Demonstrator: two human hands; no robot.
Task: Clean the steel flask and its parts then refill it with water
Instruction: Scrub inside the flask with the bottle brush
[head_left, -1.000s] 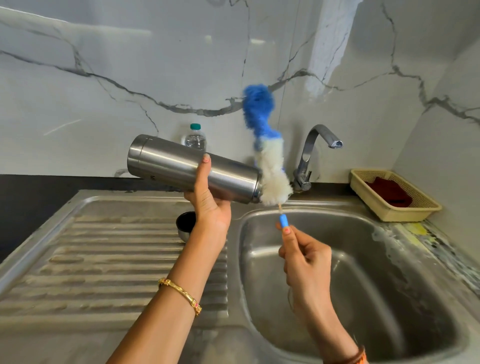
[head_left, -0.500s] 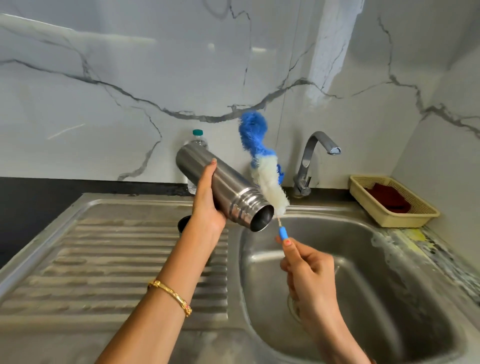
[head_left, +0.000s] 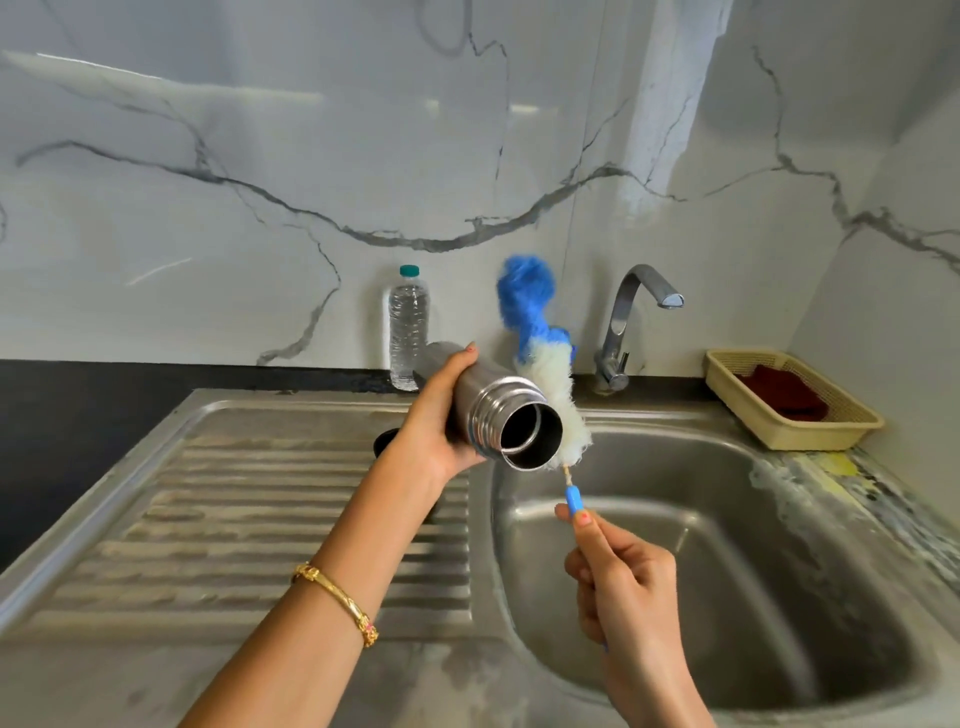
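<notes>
Gripping the steel flask, the left hand tilts it while right-hand fingers pinch the bottle brush.

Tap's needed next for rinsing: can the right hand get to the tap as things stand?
Probably not yet: the right hand grips the bottle brush, whose fluffy head stands between it and the tap.

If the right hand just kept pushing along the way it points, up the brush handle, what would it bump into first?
Probably the steel flask: the right hand points up-left along the bottle brush, toward the flask's open mouth. Depth is unclear; the brush head seems to lie behind the rim.
</notes>
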